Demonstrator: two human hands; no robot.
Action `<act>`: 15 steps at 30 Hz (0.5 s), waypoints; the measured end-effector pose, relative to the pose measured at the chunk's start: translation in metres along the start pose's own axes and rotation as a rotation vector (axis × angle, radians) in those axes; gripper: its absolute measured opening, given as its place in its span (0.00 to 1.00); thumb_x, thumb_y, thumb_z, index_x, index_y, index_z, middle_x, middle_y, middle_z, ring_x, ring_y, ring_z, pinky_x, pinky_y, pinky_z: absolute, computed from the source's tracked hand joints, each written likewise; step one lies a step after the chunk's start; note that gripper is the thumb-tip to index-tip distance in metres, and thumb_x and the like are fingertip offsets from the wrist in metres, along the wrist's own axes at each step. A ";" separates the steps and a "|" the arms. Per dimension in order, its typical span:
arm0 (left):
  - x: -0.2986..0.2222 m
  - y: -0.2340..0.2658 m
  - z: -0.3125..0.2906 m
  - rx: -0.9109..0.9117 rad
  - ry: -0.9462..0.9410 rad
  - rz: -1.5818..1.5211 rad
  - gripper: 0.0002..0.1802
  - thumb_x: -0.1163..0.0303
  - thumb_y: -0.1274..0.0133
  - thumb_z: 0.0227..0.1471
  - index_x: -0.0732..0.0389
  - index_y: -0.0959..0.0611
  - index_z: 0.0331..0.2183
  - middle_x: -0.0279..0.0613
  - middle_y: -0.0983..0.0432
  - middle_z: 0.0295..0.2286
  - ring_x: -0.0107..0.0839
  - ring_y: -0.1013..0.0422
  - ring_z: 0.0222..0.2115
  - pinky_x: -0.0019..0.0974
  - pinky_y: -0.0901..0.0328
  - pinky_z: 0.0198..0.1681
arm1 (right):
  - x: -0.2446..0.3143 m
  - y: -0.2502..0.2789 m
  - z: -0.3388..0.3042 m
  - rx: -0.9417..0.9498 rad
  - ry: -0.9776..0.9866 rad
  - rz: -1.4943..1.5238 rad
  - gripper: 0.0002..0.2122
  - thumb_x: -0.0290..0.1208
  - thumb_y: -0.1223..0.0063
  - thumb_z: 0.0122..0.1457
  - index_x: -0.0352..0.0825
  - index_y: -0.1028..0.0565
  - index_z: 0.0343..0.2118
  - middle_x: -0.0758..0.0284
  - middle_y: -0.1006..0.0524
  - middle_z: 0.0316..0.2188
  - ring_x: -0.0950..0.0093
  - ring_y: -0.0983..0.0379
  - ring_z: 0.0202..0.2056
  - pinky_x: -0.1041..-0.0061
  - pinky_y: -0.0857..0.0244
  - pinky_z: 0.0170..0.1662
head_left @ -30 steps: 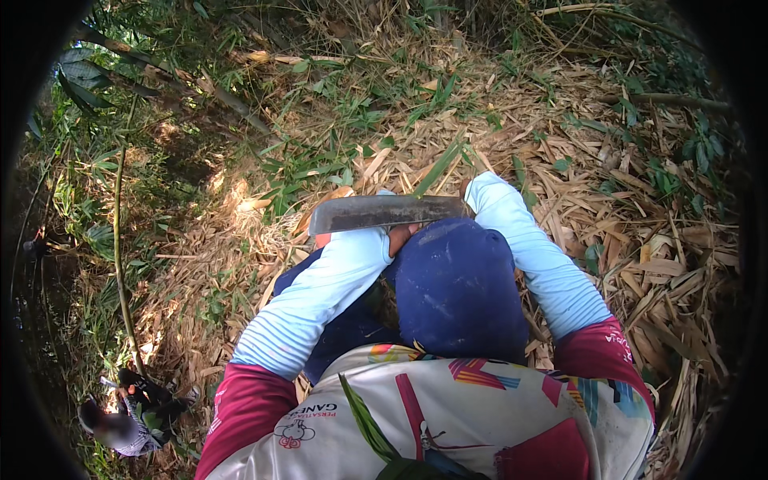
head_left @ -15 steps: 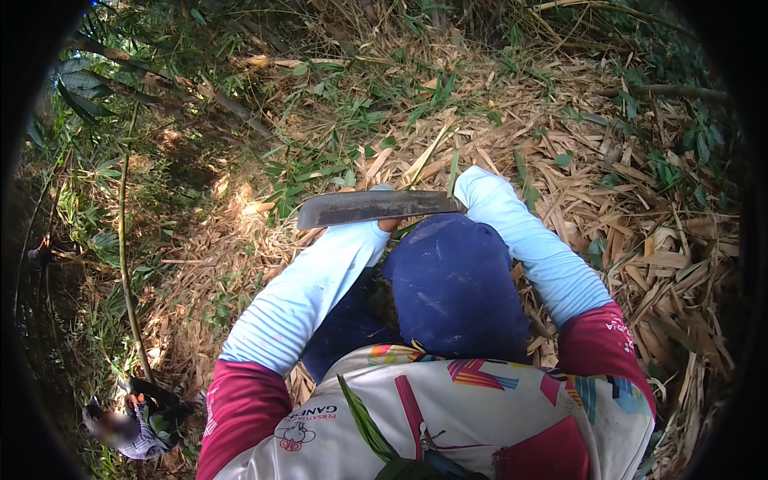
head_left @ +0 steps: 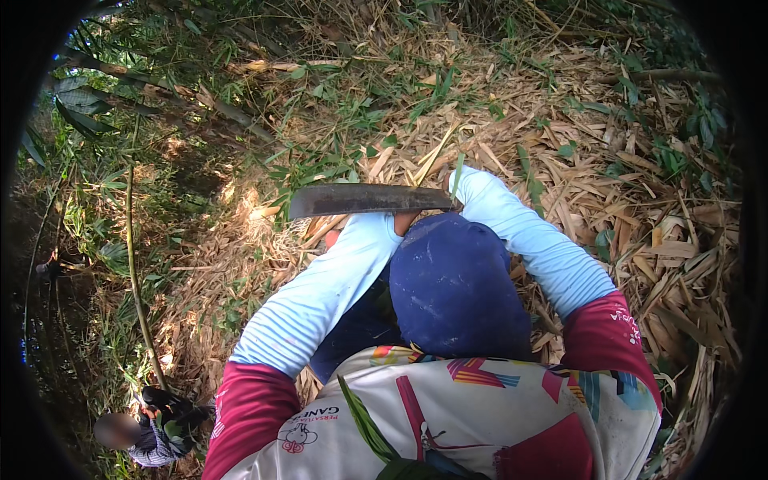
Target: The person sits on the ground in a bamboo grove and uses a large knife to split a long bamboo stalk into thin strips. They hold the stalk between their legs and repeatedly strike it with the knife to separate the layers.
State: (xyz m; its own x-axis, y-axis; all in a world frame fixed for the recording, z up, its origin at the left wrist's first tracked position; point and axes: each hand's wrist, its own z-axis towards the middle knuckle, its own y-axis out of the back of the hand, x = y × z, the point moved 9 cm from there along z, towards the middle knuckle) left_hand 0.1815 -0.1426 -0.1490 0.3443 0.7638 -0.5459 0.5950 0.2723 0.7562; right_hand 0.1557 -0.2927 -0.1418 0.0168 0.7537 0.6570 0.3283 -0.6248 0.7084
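A machete [head_left: 368, 200] with a long dark blade lies crosswise above my bent knee, its broad tip to the left. The narrow end of the blade runs in at the cuff of my right sleeve [head_left: 474, 186], where my right hand appears closed around the handle; the fingers are hidden. My left hand [head_left: 404, 222] is just below the blade, mostly covered by the blade and the light blue sleeve [head_left: 340, 256]. Only a little skin shows there, so its grip cannot be made out. My blue-trousered knee [head_left: 456, 280] rises between both forearms.
Dry bamboo leaves [head_left: 640, 232] and green sprigs cover the ground. Branches [head_left: 216, 104] slant across the upper left, and a thin upright stem [head_left: 132, 264] stands at the left. Another person [head_left: 164, 432] sits at the lower left.
The machete blade has shifted slightly left and up, its tip now higher and its broad face turned differently. My left forearm has moved a little to the right.
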 end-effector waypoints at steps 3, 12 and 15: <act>0.001 -0.003 0.005 0.012 -0.002 0.026 0.32 0.44 0.63 0.59 0.56 0.30 0.55 0.49 0.32 0.53 0.41 0.38 0.57 0.42 0.44 0.57 | -0.001 0.002 -0.007 -0.103 0.039 0.062 0.19 0.31 0.30 0.38 0.36 0.24 0.36 0.57 0.23 0.34 0.57 0.25 0.40 0.67 0.33 0.43; 0.004 -0.013 0.015 0.048 -0.015 0.111 0.34 0.43 0.65 0.60 0.57 0.32 0.57 0.49 0.34 0.54 0.40 0.39 0.58 0.42 0.44 0.58 | 0.000 0.001 -0.007 -0.083 0.044 0.101 0.18 0.30 0.30 0.38 0.36 0.24 0.35 0.57 0.24 0.32 0.58 0.26 0.37 0.68 0.34 0.41; 0.000 -0.012 0.014 0.067 -0.011 0.126 0.34 0.43 0.66 0.60 0.58 0.33 0.57 0.49 0.34 0.55 0.40 0.40 0.58 0.42 0.45 0.58 | 0.000 0.000 -0.004 -0.099 0.099 0.125 0.17 0.29 0.30 0.39 0.36 0.25 0.34 0.57 0.24 0.32 0.58 0.26 0.35 0.69 0.34 0.40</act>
State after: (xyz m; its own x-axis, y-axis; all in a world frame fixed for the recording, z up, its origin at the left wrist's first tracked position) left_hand 0.1842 -0.1537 -0.1635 0.4269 0.7829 -0.4525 0.5937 0.1347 0.7933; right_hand 0.1520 -0.2936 -0.1404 -0.0433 0.6479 0.7605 0.2347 -0.7333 0.6381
